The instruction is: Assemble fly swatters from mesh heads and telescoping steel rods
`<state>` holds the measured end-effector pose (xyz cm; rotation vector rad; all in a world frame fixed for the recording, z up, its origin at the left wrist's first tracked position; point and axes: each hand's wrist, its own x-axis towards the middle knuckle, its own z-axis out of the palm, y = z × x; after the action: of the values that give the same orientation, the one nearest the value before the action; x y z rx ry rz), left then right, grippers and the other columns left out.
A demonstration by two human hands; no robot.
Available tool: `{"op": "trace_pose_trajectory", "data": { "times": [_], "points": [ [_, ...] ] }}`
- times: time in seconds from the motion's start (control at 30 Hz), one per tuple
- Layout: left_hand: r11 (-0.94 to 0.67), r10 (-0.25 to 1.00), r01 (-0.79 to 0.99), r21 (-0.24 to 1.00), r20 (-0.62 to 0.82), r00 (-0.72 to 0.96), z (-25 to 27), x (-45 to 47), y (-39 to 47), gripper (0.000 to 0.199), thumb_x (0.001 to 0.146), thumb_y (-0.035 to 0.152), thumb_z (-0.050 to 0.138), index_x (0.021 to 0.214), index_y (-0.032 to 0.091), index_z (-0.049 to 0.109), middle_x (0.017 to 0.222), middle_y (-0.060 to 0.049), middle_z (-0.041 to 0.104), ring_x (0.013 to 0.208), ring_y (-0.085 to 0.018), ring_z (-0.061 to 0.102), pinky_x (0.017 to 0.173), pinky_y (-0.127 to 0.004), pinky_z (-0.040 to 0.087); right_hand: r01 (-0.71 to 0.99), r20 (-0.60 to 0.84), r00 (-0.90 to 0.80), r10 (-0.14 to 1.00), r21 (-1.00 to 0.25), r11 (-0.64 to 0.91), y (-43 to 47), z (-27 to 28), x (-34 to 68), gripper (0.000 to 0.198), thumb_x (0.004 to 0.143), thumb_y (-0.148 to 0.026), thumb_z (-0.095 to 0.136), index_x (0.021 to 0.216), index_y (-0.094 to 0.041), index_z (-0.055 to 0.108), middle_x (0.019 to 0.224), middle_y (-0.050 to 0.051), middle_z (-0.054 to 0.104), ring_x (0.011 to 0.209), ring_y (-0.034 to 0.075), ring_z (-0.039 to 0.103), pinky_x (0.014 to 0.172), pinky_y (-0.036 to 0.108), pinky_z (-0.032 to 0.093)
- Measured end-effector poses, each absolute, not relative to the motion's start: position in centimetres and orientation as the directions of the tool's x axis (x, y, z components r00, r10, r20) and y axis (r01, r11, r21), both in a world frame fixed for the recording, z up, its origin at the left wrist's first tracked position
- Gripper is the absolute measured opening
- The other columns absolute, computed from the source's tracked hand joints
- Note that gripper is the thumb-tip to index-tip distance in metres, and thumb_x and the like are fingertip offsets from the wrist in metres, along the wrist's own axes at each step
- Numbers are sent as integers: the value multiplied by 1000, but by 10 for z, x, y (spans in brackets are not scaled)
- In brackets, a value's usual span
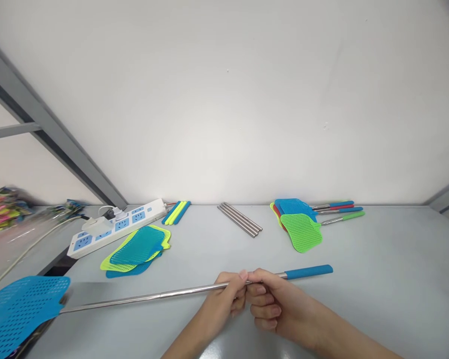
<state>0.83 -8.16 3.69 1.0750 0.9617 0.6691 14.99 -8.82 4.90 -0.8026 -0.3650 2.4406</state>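
A fly swatter (194, 290) with a long metal telescopic rod lies across both hands, drawn out to the left. Its blue perforated head (22, 311) reaches the left edge of the view, and its blue grip (309, 271) points right. My left hand (228, 296) is closed round the rod near its middle. Right beside it, my right hand (269, 299) pinches the rod just short of the blue grip, its other fingers curled below. The two thumbs nearly meet. The stretch of rod between the fingers is partly hidden.
Behind the hands lie several metal rods (239, 219). At right is a pile of finished-looking swatters (303, 232); at left, loose swatter heads (136, 252), blue and yellow grips (176, 213) and a white power strip (115, 228) with plugs. Plastic-wrapped items (7, 212) sit far left. A wall stands behind.
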Motion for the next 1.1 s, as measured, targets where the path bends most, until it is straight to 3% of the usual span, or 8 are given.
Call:
{"op": "trace_pose_trajectory", "data": {
  "times": [0.3, 0.53, 0.67, 0.87, 1.1],
  "points": [
    [436, 811, -63, 898, -361, 460, 59, 8, -82, 39, 76, 35, 43, 47, 20, 23, 43, 8, 20, 40, -6, 22, 41, -22, 19, -493, -479, -643, 598, -338, -801, -93, 54, 146, 27, 71, -28, 49, 52, -17, 33, 42, -10, 17, 35, 3, 13, 37, 18, 14],
    [582, 760, -124, 804, -483, 435, 72, 5, -86, 35, 72, 34, 49, 50, 20, 26, 41, 9, 23, 38, -5, 20, 40, -21, 17, -468, -540, -738, 404, -22, -884, -95, 71, 152, 28, 69, -24, 51, 52, -18, 30, 41, -10, 15, 31, 2, 14, 34, 17, 14],
    [586, 756, -141, 798, -476, 448, 73, -3, -81, 34, 75, 32, 47, 51, 20, 26, 40, 9, 23, 37, -5, 19, 41, -22, 17, -496, -531, -752, 390, 66, -866, -92, 74, 159, 26, 69, -23, 52, 53, -18, 32, 40, -10, 16, 31, 2, 18, 33, 16, 16],
    [564, 766, -133, 815, -456, 454, 70, -15, -72, 33, 78, 31, 43, 52, 19, 27, 41, 9, 23, 37, -6, 21, 42, -22, 16, -496, -613, -689, 387, 10, -868, -82, 72, 166, 25, 68, -22, 54, 53, -17, 34, 41, -11, 16, 31, 1, 17, 32, 15, 15],
    [548, 771, -159, 821, -422, 476, 70, -29, -60, 38, 78, 32, 40, 48, 19, 22, 39, 9, 16, 36, -6, 17, 44, -23, 19, -511, -683, -534, 498, -208, -834, -68, 74, 184, 30, 65, -23, 56, 50, -17, 31, 42, -11, 14, 32, 1, 12, 32, 17, 12]
  ]
}}
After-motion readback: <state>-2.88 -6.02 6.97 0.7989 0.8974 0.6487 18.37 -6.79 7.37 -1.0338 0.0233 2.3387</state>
